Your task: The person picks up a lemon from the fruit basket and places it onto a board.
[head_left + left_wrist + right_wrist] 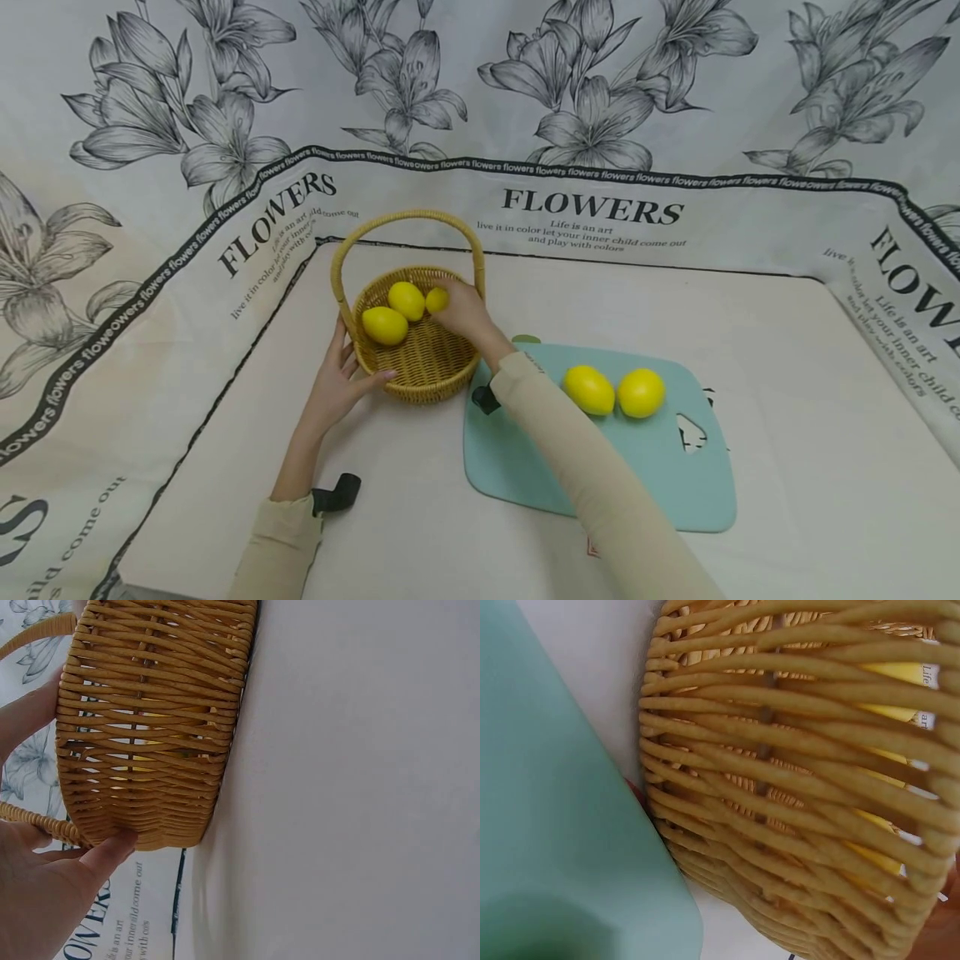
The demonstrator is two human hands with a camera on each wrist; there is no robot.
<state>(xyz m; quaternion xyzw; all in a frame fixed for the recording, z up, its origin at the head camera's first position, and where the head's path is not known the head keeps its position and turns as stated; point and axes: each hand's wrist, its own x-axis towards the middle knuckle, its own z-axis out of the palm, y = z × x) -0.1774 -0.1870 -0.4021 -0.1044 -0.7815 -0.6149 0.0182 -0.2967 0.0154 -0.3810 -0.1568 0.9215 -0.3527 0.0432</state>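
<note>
A wicker basket [423,367] with a tall arched handle stands on the white surface. My left hand [335,392] holds its left side, thumb at the near rim and fingers on the outer wall; the left wrist view shows the thumb and fingers around the weave. Inside the basket, my right hand [461,312] grips a lemon [437,301], mostly covered by the fingers. Two more lemons, one farther back [406,300] and one nearer [385,326], lie in the basket's left part. In the right wrist view, the basket wall [727,757] hides most of that hand.
Right of the basket lies a light teal cutting board [600,479] with a cut-out handle. Two lemons, a left one [588,390] and a right one [641,392], rest side by side on it. A floral-printed cloth [592,208] rises behind and at the sides.
</note>
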